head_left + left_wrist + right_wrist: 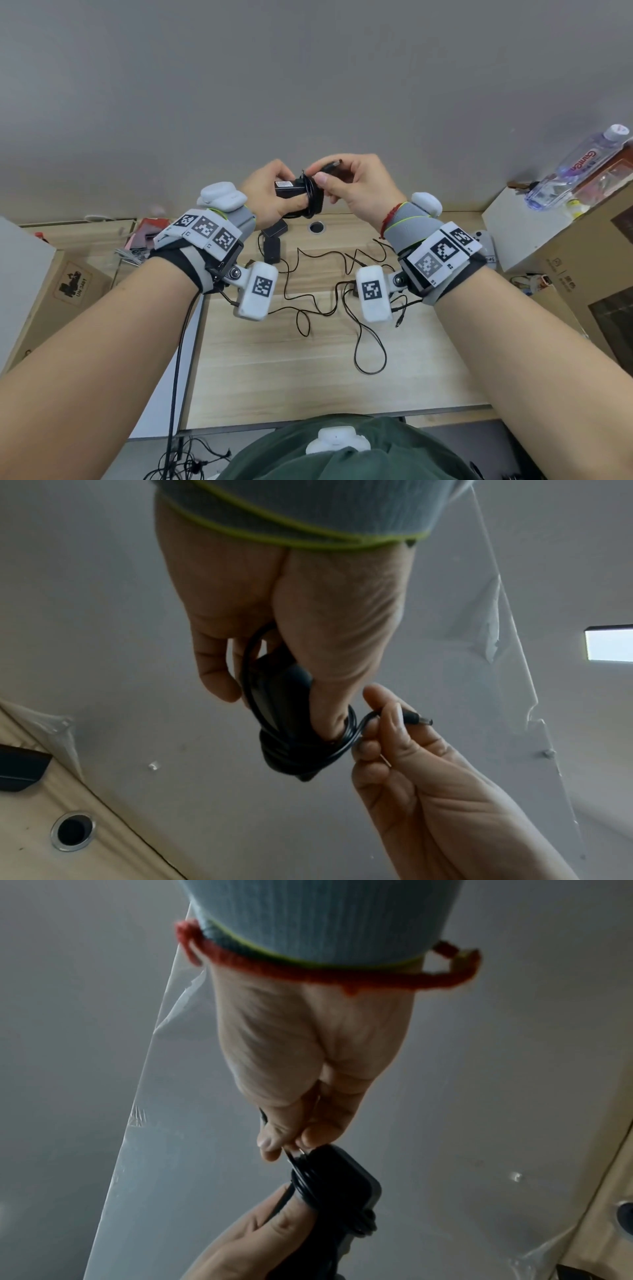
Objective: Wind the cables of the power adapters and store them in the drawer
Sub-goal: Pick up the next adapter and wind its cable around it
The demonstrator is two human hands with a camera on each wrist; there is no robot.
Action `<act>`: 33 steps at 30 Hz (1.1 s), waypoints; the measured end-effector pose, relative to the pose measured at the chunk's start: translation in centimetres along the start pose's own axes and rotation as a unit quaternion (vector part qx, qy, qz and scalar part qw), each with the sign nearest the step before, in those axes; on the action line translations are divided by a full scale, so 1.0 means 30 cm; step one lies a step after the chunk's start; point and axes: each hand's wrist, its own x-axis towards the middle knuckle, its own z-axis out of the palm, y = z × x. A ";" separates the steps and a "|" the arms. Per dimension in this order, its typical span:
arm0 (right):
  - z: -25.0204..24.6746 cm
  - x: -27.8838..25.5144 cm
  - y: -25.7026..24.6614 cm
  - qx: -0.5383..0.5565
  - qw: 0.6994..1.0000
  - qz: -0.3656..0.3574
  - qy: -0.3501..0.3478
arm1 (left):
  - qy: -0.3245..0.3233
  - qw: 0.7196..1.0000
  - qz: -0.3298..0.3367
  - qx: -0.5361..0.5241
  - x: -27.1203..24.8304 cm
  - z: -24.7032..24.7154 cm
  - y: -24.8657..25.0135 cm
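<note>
Above a pale wooden desk (pixel 329 370), held up before a grey wall: small black plastic power adapter (pixel 289 189), thin black cable (pixel 284 753) already coiled in tight turns round its body. Left hand (pixel 265 197) curled about the block, thumb pressing the coils down. Right hand (pixel 356 186) pinching the cable's free end between thumb and forefinger, barrel plug (pixel 419 720) poking out beyond the fingertips. Two more black adapters (pixel 272 240) lying below on the desk, leads (pixel 342 301) loose and tangled. No drawer in view. Probably light and rigid, best gripped across the flat sides; cable limp, springy, likely to unwind unless tucked.
</note>
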 end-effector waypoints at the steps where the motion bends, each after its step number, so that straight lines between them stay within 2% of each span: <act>1: -0.001 0.000 0.004 -0.004 1.000 -0.005 0.011 | -0.011 1.000 0.005 -0.015 -0.003 0.001 0.006; 6: 0.007 -0.013 0.000 0.047 0.998 0.020 0.048 | -0.022 1.000 0.009 -0.016 -0.001 -0.001 0.018; 8: 0.009 -0.019 -0.002 0.067 0.995 0.039 0.055 | -0.010 0.998 -0.019 -0.064 -0.003 0.008 0.025; 12: 0.022 -0.037 -0.006 0.079 0.992 0.095 0.009 | 0.024 0.975 -0.087 -0.204 -0.012 0.033 0.052; 15: 0.041 -0.040 0.006 0.059 0.990 0.131 -0.014 | 0.054 0.962 -0.110 -0.246 0.000 0.040 0.067; 20: 0.051 -0.027 0.014 0.045 0.985 0.167 0.005 | 0.053 0.954 -0.132 -0.265 0.014 0.042 0.085; 28: 0.040 0.003 0.009 0.000 0.984 0.170 0.055 | 0.036 0.968 -0.095 -0.228 0.015 0.059 0.064; 33: 0.029 0.024 0.042 -0.101 0.977 0.150 0.113 | 0.024 0.977 -0.074 -0.199 0.015 0.061 0.043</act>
